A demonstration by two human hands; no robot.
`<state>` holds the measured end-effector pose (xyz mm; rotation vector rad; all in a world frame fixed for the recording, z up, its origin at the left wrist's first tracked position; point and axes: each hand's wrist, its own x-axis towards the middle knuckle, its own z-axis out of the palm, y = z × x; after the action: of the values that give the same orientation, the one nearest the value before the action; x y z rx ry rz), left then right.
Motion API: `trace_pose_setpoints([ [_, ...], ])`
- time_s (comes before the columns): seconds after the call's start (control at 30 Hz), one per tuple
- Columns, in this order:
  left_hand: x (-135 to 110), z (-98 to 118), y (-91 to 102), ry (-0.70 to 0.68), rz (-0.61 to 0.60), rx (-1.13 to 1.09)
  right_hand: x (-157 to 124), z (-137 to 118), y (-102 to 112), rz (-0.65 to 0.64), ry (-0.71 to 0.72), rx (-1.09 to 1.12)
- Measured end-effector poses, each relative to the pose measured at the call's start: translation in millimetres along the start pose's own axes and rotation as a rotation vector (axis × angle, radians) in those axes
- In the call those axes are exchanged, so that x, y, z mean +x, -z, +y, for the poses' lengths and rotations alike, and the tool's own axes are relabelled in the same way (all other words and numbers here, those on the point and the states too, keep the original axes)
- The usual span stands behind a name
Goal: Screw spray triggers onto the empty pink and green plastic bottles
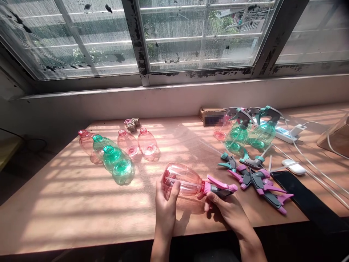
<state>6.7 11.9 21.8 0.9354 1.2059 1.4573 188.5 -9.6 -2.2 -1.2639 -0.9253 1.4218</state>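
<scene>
A clear pink spray bottle (187, 179) lies sideways in the air above the table's front part, its base to the left. My left hand (167, 196) is wrapped round the base end. At the neck, the fingers of my right hand (222, 205) close on the pink collar of a grey and pink spray head (218, 187). The head sits at the bottle's mouth; how tightly it is screwed cannot be seen. A thin tube shows inside the bottle. Right of my right hand lie several loose spray heads (257, 182), pink-grey and teal-grey.
Several open bottles, including a green one (116, 165) and a pink one (147, 143), stand at left. Green bottles with spray heads (237, 138) stand back right, near a power strip (286, 134). A black phone (302, 193), white earbud case (293, 166) and cables lie right. Small blocks (131, 125) sit behind.
</scene>
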Motion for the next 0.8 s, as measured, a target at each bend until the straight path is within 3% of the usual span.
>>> trace_pose_setpoints([
  [0.17,-2,-2,0.8,-0.032,0.025,-0.054,-5,2,1,-0.06,0.0,0.06],
  [0.53,-25,16,-4.6,-0.332,0.015,-0.078,-21,-10,-18,-0.039,0.054,0.426],
  [0.67,-24,18,-4.5,-0.395,-0.038,-0.083,-21,-10,-17,0.015,0.111,0.413],
  [0.8,-20,9,2.9,-0.344,-0.101,-0.029,-26,-20,-18,0.057,0.21,0.318],
])
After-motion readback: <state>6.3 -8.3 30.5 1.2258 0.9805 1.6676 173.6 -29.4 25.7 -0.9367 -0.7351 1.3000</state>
